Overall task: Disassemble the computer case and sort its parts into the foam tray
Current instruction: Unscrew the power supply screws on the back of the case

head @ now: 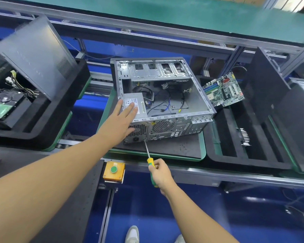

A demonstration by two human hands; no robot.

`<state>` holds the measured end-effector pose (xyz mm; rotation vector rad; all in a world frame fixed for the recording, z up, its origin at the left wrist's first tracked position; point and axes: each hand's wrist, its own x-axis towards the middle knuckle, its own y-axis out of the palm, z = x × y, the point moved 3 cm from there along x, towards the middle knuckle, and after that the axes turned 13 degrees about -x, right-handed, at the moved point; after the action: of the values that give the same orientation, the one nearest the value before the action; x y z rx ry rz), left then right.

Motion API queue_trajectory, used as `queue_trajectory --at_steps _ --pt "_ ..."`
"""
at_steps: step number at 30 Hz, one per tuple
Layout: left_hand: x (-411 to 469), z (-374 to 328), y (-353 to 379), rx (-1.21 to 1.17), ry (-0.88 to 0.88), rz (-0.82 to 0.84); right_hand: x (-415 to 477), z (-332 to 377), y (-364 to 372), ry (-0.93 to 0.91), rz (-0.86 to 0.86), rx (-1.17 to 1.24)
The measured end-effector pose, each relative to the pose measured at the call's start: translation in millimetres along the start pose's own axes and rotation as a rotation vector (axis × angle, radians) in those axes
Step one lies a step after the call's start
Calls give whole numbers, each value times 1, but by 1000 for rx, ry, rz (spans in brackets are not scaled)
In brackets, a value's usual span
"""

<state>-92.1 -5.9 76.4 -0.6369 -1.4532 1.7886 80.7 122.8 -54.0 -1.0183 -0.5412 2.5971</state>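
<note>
My left hand [123, 118] lies spread, fingers straight, on the power supply [141, 104] in the near-left corner of the computer case [197, 95]. The case lies open side up just ahead, rear panel facing me. My right hand [162, 173], nearer me, grips the screwdriver [148, 151]. Its shaft points away and slightly left, tip at that panel. The foam tray [244, 162] sits to the right.

Line fixtures around the work station

A yellow switch box [114, 170] with a round green button sits at the near bench edge, just beside a black mat [68, 190]. An aluminium rail [218, 174] runs off to its right. A green-topped shelf [165, 13] spans overhead. Dark cables [297, 206] lie on the blue floor [147, 207].
</note>
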Motion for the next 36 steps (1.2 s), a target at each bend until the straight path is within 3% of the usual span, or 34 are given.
queue_trajectory --at_steps 3,11,18,24,29,32,36 --pt "0 0 1 5 -5 11 1 2 3 13 -11 99" --pt "-2 -1 -5 5 1 -26 4 12 4 239 224 228" --pt "0 1 1 -3 -3 -3 -6 7 4 43 229 119" --pt "-1 0 -5 -37 -12 -12 -12 3 3 63 158 101" --pt "-2 0 -5 -44 -26 -15 -10 4 1 238 274 294" --pt "-1 -1 -3 -45 -23 -11 -10 -1 0 211 278 284" --pt "-2 -1 -5 -53 -27 -14 -8 -4 -1 105 136 233"
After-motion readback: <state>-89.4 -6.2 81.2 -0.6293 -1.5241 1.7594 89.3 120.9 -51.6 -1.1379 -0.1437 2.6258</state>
